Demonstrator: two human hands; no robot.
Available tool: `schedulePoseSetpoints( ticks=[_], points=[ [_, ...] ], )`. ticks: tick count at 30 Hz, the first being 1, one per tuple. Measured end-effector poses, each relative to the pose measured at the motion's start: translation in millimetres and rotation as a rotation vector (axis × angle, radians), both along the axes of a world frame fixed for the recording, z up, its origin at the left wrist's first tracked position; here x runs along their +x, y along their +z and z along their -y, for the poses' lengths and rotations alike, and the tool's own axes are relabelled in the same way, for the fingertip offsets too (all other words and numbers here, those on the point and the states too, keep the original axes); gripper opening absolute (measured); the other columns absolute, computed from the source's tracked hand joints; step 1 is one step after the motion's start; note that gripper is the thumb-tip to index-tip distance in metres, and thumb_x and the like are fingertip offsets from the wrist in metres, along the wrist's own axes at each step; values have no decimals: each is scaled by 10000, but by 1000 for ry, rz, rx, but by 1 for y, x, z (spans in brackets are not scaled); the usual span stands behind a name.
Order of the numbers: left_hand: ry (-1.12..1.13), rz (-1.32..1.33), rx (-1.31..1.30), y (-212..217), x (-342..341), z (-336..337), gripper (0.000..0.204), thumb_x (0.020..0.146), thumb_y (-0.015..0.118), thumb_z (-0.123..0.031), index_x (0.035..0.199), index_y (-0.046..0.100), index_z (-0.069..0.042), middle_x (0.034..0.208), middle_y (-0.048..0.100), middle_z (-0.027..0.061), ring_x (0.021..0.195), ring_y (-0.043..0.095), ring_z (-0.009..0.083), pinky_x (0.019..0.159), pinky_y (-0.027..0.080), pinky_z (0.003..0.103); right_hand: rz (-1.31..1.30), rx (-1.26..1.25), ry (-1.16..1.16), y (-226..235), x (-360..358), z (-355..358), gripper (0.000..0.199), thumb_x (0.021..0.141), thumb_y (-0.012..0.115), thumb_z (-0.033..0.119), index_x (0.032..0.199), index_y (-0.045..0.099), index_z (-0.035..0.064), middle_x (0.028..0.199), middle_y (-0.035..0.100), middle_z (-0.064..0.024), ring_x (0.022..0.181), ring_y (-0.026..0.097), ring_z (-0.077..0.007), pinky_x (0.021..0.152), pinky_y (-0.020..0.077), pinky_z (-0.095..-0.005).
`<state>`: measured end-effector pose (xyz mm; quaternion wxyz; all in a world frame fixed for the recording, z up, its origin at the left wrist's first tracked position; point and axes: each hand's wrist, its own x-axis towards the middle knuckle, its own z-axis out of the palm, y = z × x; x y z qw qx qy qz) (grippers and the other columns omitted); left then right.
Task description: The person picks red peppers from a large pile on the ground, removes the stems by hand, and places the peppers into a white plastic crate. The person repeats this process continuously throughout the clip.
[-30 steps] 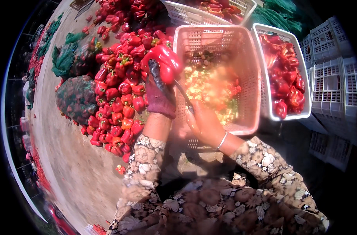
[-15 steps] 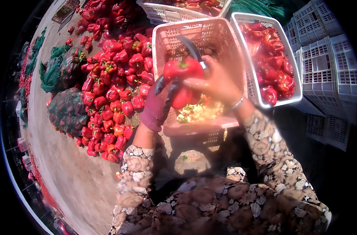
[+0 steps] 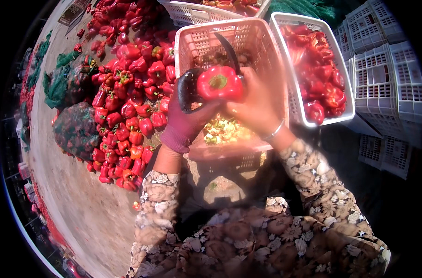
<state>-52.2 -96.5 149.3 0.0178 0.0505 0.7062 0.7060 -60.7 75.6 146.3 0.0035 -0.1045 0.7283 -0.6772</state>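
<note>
Knit-gloved left hand [image 3: 184, 116] holds a glossy, rounded pepper [image 3: 229, 88].

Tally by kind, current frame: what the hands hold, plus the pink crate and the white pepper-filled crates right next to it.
Red bell pepper: 1
Curved knife: 1
Pink crate: 1
White crates: 2 (right-hand crate, far crate)
Total: 5
</note>
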Motion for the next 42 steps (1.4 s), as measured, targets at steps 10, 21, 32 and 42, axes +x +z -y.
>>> schedulePoseSetpoints(
  ticks=[10, 21, 32, 42],
  points=[
    [12, 46, -49, 13, 7, 5, 402, 832, 708, -74, 1198, 566, 9, 1041, 660, 69, 911, 632, 122, 812, 521, 284, 411, -349, 239, 5, 4, -16, 518, 771, 717, 57, 1239, 501, 2, 1063, 630, -40, 933, 612, -93, 781, 522, -265],
    [239, -57, 44, 7, -2, 2, 224, 903, 636, -28, 1116, 588, 20, 1044, 646, 57, 914, 605, 97, 799, 508, 245, 397, -369, 65, -2, 11, -4, 535, 774, 713, 71, 1244, 468, 3, 1040, 628, -69, 881, 626, -100, 670, 532, -248],
    [83, 126, 317, 0, 14, -13, 328, 908, 639, -88, 1211, 573, 21, 1098, 637, 73, 995, 612, 127, 864, 495, 254, -278, 427, -202, -15, 9, 12, 640, 662, 816, 207, 1185, 488, 37, 962, 623, -171, 785, 632, -362, 671, 498, -440],
    [-157, -149, -260, -27, 7, 21, 270, 951, 586, -183, 1138, 635, 5, 1116, 593, 108, 969, 616, 163, 862, 497, 288, -403, 548, 50, -23, 6, 12, 674, 691, 825, 259, 1217, 454, 55, 919, 591, -154, 717, 613, -383, 613, 486, -467]
  ],
)
